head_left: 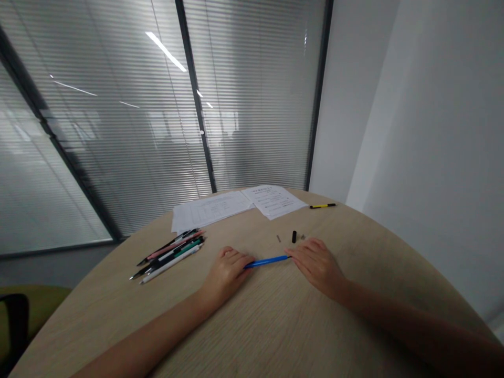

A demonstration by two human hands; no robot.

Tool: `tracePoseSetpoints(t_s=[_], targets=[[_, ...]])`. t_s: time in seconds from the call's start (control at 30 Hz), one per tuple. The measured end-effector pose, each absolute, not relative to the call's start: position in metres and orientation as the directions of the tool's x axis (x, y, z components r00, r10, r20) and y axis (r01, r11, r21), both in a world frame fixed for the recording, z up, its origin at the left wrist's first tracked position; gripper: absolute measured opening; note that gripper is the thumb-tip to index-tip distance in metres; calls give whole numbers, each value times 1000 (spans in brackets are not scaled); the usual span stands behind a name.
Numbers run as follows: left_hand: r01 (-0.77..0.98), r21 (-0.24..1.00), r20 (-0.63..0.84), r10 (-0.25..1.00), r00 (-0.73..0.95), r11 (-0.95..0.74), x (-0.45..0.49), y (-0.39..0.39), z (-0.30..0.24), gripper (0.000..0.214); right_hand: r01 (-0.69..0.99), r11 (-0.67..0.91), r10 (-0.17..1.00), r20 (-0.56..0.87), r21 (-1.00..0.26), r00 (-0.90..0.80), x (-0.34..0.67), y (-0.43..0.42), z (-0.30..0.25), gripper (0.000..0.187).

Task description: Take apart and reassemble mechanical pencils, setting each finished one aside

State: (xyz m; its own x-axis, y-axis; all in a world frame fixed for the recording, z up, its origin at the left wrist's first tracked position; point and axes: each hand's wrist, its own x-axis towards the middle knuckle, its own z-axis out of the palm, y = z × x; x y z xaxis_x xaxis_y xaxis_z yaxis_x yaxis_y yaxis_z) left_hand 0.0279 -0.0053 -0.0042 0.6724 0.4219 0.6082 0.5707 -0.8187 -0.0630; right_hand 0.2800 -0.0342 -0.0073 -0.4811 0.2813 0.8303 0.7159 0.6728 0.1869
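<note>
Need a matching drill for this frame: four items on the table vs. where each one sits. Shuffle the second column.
1. blue pen
2. yellow pen
3. small black piece
4. bunch of pens

A. alone, right of the papers
B. to the left of the left hand
C. between both hands, one end at each
D. on the table, just beyond the right hand

Pairs: 1-C, 2-A, 3-D, 4-B

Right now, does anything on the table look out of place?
Yes: a small black cylinder and a tiny grey piece lie loose beyond the blue pen held between left hand and right hand. The yellow pen lies alone, apart from the pen bundle.
</note>
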Motion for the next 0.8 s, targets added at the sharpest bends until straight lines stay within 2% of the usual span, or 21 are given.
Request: tracePoseSetpoints(t_s=[0.2,0.37,0.53,0.7,0.8], targets=[[568,-40,570,448,689,-822,28,-8,-3,18,708,691,322,816,144,-481,278,-38,-8,20],[557,-18,588,441,677,-831,28,-9,-1,18,752,657,380,837,56,-394,281,-33,-14,23],[553,-19,600,433,673,-833,28,-8,-1,17,747,663,412,854,-41,-319,285,-27,-14,10],[552,-42,597,422,683,-833,28,-8,-1,20,732,681,414,836,-21,-361,284,-28,-13,9],[567,-16,577,455,678,-824,28,-8,-1,20,739,673,433,821,-20,-371,283,-28,-14,11]])
